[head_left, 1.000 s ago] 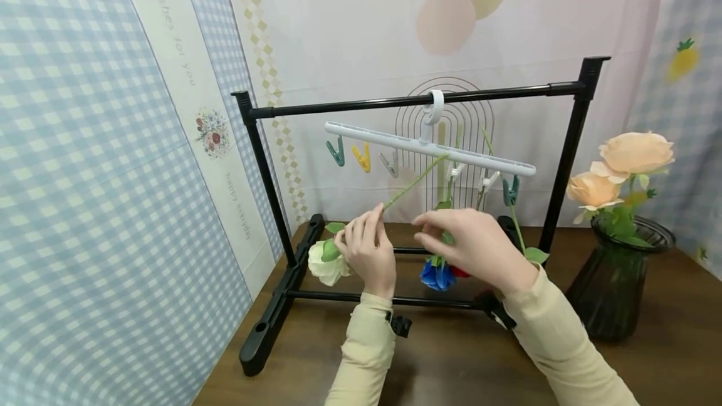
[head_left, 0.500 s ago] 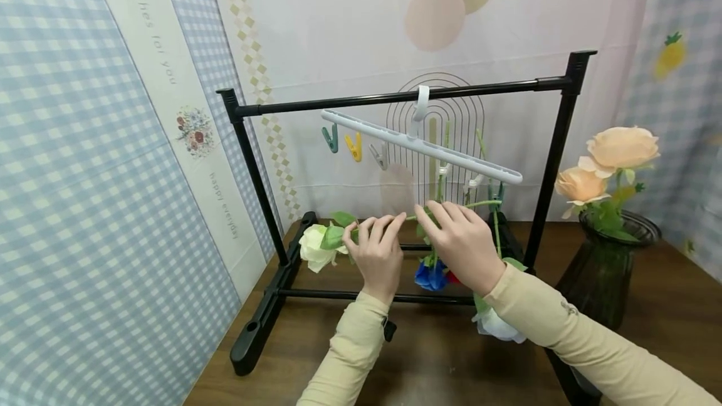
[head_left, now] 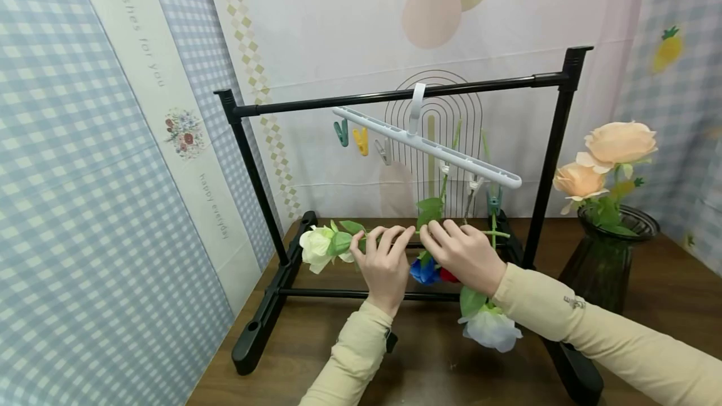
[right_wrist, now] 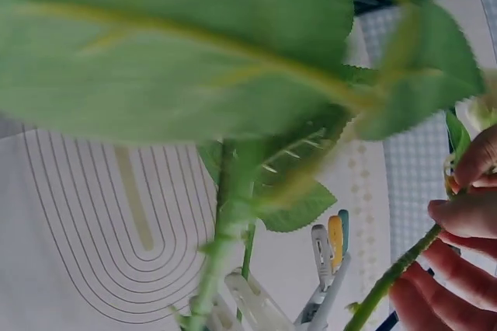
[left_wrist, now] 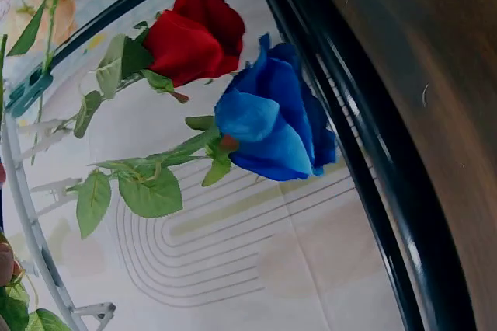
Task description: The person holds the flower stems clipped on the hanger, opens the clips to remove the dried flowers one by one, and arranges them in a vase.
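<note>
My left hand (head_left: 386,265) grips a cream rose (head_left: 316,248) by its green stem, close below the bloom. Farther along the same stem, my right hand (head_left: 462,255) pinches it, and the stem's end pokes out to the right. The rose lies nearly level, bloom to the left. Over both hands hangs a pale grey clip hanger (head_left: 451,156). Its green clip (head_left: 341,132), yellow clip (head_left: 361,141) and grey clip (head_left: 384,151) dangle without flowers. Clips on its right half hold a blue rose (left_wrist: 272,117), a red rose (left_wrist: 194,40) and a white rose (head_left: 492,329) upside down.
A black rack (head_left: 350,103) carries the hanger on its top bar and stands on a brown wooden table (head_left: 440,368). At the right, a dark glass vase (head_left: 598,268) holds peach roses (head_left: 620,141). Checked and patterned cloth (head_left: 113,205) surrounds the table.
The cream rose's stem has swung down from slanting up at the hanger to nearly level. My right hand has gone from empty to pinching the stem. The hanger has turned slightly.
</note>
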{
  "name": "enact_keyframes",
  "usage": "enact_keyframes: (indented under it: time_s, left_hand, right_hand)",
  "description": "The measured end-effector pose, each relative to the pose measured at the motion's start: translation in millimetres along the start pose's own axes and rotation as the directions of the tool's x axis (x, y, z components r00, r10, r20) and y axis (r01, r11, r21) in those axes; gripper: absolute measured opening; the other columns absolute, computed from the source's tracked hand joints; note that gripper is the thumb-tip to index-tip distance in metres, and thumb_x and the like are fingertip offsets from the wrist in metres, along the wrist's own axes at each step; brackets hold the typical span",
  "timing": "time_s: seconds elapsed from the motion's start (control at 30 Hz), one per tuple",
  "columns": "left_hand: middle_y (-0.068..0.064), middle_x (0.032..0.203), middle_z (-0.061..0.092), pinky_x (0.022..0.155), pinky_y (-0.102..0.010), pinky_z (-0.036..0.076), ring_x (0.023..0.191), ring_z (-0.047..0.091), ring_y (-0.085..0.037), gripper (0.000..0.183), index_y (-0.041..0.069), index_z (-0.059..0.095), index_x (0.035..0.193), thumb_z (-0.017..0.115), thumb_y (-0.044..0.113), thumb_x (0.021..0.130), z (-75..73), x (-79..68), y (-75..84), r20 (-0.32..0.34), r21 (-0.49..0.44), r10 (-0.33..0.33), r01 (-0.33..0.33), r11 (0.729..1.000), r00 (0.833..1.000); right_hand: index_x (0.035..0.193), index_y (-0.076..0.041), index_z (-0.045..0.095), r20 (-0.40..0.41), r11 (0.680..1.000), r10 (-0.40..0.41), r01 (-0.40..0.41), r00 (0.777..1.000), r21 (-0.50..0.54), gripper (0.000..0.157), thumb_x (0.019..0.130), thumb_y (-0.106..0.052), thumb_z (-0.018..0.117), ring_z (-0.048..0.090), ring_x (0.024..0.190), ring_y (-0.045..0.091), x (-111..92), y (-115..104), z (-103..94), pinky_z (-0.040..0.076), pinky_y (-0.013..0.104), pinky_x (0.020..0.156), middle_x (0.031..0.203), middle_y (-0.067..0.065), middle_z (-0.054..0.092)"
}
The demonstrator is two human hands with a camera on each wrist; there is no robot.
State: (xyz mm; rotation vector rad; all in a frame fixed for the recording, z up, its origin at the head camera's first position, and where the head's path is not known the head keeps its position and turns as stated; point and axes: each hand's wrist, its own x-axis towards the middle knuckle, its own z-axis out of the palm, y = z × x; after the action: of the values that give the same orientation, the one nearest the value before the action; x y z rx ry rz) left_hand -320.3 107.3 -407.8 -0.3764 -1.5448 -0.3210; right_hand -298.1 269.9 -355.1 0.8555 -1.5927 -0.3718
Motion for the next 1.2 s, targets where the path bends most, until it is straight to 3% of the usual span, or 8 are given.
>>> enact_keyframes:
  time_s: [0.43, 0.63, 0.77, 0.87, 0.93, 1.0, 1.13, 1.2]
  left_hand:
    - [0.004, 0.107, 0.072, 0.102, -0.053, 0.031, 0.104, 0.062, -0.018, 0.023, 0.022, 0.074, 0.105, 0.067, 0.009, 0.088, 2.3, 4.3, 19.6, -0.018, -0.090, 0.046, -0.047, 0.995, 0.999]
    - [-0.008, 0.125, 0.067, 0.115, -0.053, 0.022, 0.120, 0.059, -0.027, 0.029, 0.015, 0.070, 0.118, 0.061, 0.012, 0.090, -4.7, 17.9, 34.0, -0.154, -0.195, 0.152, -0.181, 0.964, 0.976]
    - [-0.016, 0.124, 0.066, 0.118, -0.050, 0.023, 0.118, 0.059, -0.031, 0.025, 0.009, 0.071, 0.113, 0.062, 0.012, 0.089, -7.7, 25.8, 48.5, -0.265, -0.287, 0.187, -0.262, 0.921, 0.946]
    - [-0.019, 0.127, 0.063, 0.115, -0.049, 0.030, 0.121, 0.058, -0.032, 0.030, 0.005, 0.067, 0.119, 0.064, 0.014, 0.091, -10.0, 26.5, 64.1, -0.238, -0.452, 0.130, -0.228, 0.862, 0.963]
    - [-0.018, 0.135, 0.057, 0.114, -0.048, 0.032, 0.127, 0.054, -0.030, 0.042, 0.004, 0.058, 0.132, 0.064, 0.018, 0.093, -13.6, 24.9, 75.5, -0.106, -0.627, 0.057, -0.111, 0.771, 0.993]
    - [-0.016, 0.146, 0.049, 0.116, -0.046, 0.030, 0.136, 0.046, -0.026, 0.057, 0.006, 0.044, 0.145, 0.064, 0.023, 0.094, -18.7, 23.2, 86.5, 0.120, -0.804, -0.008, 0.102, 0.585, 0.993]
    - [-0.001, 0.161, 0.028, 0.122, -0.038, 0.019, 0.149, 0.025, -0.015, 0.080, 0.017, 0.018, 0.157, 0.062, 0.038, 0.093, -29.2, 25.9, 102.3, 0.560, -0.826, 0.014, 0.558, 0.083, 0.828]
    - [0.007, 0.162, 0.021, 0.123, -0.037, 0.015, 0.151, 0.017, -0.011, 0.085, 0.024, 0.011, 0.157, 0.062, 0.044, 0.092, -32.6, 29.8, 107.8, 0.672, -0.735, 0.078, 0.676, -0.043, 0.736]
  right_hand:
    - [0.096, -0.002, 0.069, -0.005, 1.000, -0.027, 0.027, 1.000, -0.009, 0.038, 0.105, -0.007, 0.033, 0.060, 0.065, 0.021, -11, 8, -10.7, 0.042, 0.026, 0.044, 0.084, 0.011, 0.064]
    - [0.097, 0.000, 0.071, -0.074, 0.995, 0.086, -0.081, 0.994, 0.064, 0.036, 0.104, -0.004, 0.035, 0.060, 0.062, 0.020, -5, 15, -22.3, 0.045, 0.026, 0.044, 0.083, 0.011, 0.065]
    - [0.100, -0.001, 0.072, -0.135, 0.959, 0.258, -0.236, 0.957, 0.159, 0.029, 0.098, -0.002, 0.044, 0.061, 0.059, 0.021, 3, 22, -35.9, 0.044, 0.030, 0.040, 0.083, 0.010, 0.068]
    - [0.100, -0.002, 0.073, -0.160, 0.890, 0.419, -0.370, 0.894, 0.267, 0.020, 0.090, -0.002, 0.056, 0.062, 0.055, 0.023, 8, 31, -49.9, 0.044, 0.033, 0.040, 0.081, 0.013, 0.069]
    - [0.099, -0.001, 0.074, -0.165, 0.817, 0.540, -0.466, 0.826, 0.341, 0.017, 0.086, -0.002, 0.064, 0.063, 0.056, 0.023, 10, 40, -59.6, 0.049, 0.026, 0.047, 0.080, 0.015, 0.069]
    - [0.096, 0.001, 0.074, -0.179, 0.734, 0.648, -0.546, 0.740, 0.403, 0.015, 0.082, 0.000, 0.069, 0.064, 0.059, 0.017, 9, 51, -68.3, 0.048, 0.013, 0.055, 0.079, 0.017, 0.069]
    - [0.093, 0.005, 0.074, -0.179, 0.569, 0.806, -0.655, 0.565, 0.498, 0.016, 0.077, 0.005, 0.074, 0.063, 0.073, -0.010, 2, 78, -83.3, 0.042, -0.003, 0.070, 0.082, 0.024, 0.071]
    - [0.093, 0.006, 0.074, -0.170, 0.508, 0.849, -0.683, 0.500, 0.525, 0.015, 0.078, 0.004, 0.075, 0.058, 0.076, -0.021, -5, 92, -89.6, 0.043, -0.002, 0.068, 0.084, 0.021, 0.073]
